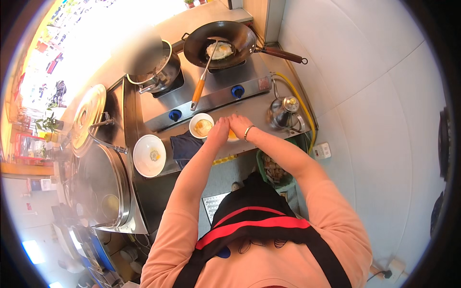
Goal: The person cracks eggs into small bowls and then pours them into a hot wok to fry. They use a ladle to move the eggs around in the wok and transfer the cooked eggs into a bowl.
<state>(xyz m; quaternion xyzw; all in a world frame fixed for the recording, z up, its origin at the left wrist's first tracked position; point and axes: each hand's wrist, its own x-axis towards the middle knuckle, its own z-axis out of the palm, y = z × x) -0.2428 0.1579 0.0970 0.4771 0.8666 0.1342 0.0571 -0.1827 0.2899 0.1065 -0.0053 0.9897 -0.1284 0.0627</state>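
Note:
My left hand (219,130) and my right hand (238,124) meet at the fingertips over a bowl (234,139) with orange-yellow egg in it. Both hands hide most of that bowl, and whatever may be between the fingers cannot be seen. Just left of my left hand, a white bowl (193,131) holds a cooked egg (203,127). Beside it lies a dark blue cloth (184,147) on the steel counter. In the wok (196,45) on the right burner, a fried egg (222,52) lies under a wooden-handled spatula (198,93), which leans over the rim.
A steel pot (170,73) occupies the left burner. A metal kettle (279,117) stands right, near a yellow hose (306,108). Further left are a wide white bowl (144,158), a faucet (94,131) and a large steaming vessel (124,180). Below sits a bin (262,165) with eggshells.

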